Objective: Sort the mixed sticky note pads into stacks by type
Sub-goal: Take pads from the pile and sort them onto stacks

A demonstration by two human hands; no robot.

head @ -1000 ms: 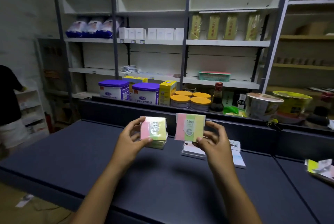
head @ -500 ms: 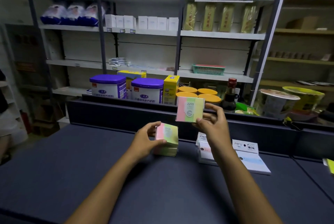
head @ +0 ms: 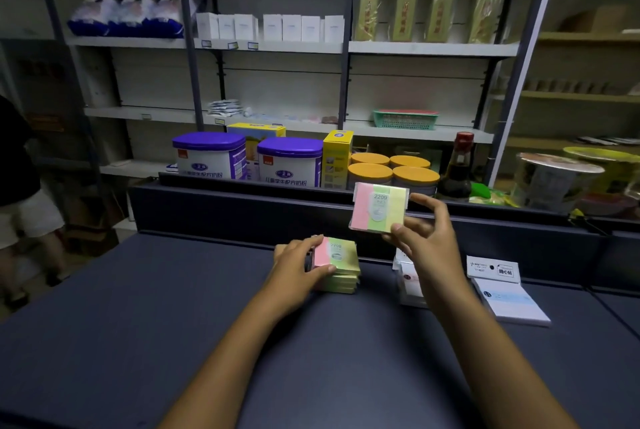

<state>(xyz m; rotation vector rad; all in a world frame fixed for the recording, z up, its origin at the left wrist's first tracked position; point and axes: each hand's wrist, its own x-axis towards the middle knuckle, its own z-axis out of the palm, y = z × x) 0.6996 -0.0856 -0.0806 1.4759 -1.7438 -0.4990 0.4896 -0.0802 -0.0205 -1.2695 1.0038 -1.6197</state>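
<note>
**Two hands, two striped sticky note pads at a shop counter**

We looked down at a dark blue-grey counter top (head: 173, 324) with shop shelves behind it. We held two square sticky note pads of the same kind, each wrapped in clear film and striped pink, green and yellow, with the number 2209 printed near the top.

The first striped pad (head: 336, 253) lay flat on top of a short stack of matching pads (head: 341, 281), which sat on the counter just left of centre. Our left hand (head: 298, 262) gripped this pad from its left side: the fingers curled over the far edge and the thumb pressed along the near edge, so the hand was closed on it.

The second striped pad (head: 379, 207) was held upright in the air, above and to the right of the stack, with its printed face towards us. Our right hand (head: 422, 238) pinched it by the right edge, the thumb at the lower corner and the index finger at the upper corner, while the other fingers were loosely bent behind it.

Under the right wrist sat a stack of white pads with red print (head: 408, 281), partly hidden. Further right lay a white pad with a pale blue band and a hang tab (head: 509, 300), flat on the counter.

Beyond the counter's raised back edge stood two purple-lidded white tins (head: 249, 160) and several orange-lidded jars (head: 391, 169).
</note>
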